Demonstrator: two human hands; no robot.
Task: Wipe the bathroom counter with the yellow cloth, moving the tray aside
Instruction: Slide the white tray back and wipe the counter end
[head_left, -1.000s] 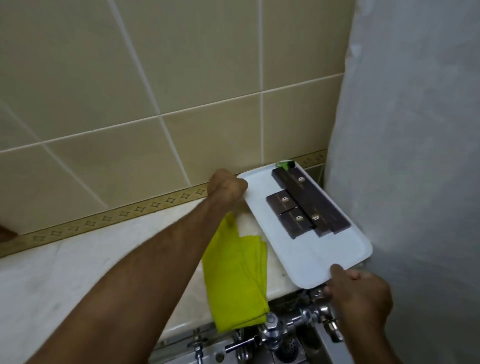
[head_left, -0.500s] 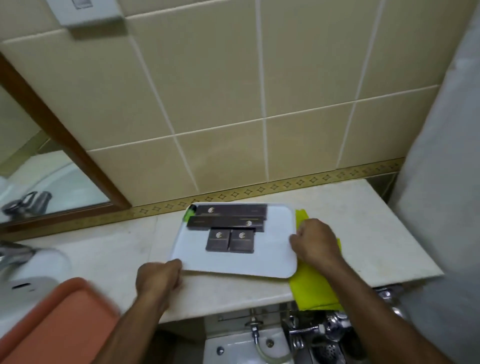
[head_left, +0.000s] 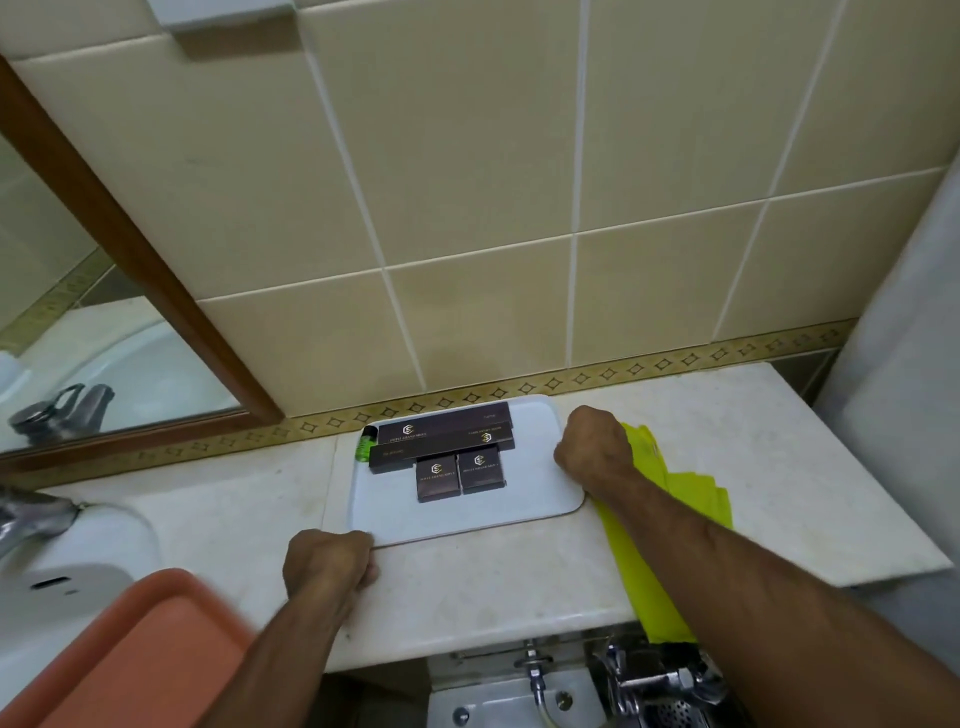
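Observation:
A white tray (head_left: 530, 499) lies flat on the pale marble counter (head_left: 779, 467), near the wall. It carries several dark brown boxes (head_left: 447, 441) and a small green item (head_left: 365, 448) at its far left corner. My left hand (head_left: 330, 564) is closed on the tray's near left corner. My right hand (head_left: 595, 449) is closed at the tray's right edge. The yellow cloth (head_left: 685, 499) lies just right of the tray, partly under my right forearm, and hangs over the counter's front edge.
An orange plastic tray (head_left: 130, 649) sits at the lower left over the white sink (head_left: 78, 561), with a faucet (head_left: 26, 514) beside it. A wood-framed mirror (head_left: 78, 338) hangs at left. A white curtain (head_left: 898, 364) bounds the right. Metal plumbing (head_left: 660, 675) shows below the counter.
The tray has gone from the counter's right end to its middle, so the cloth now lies to its right. Over the last half second both hands stay on the tray's edges.

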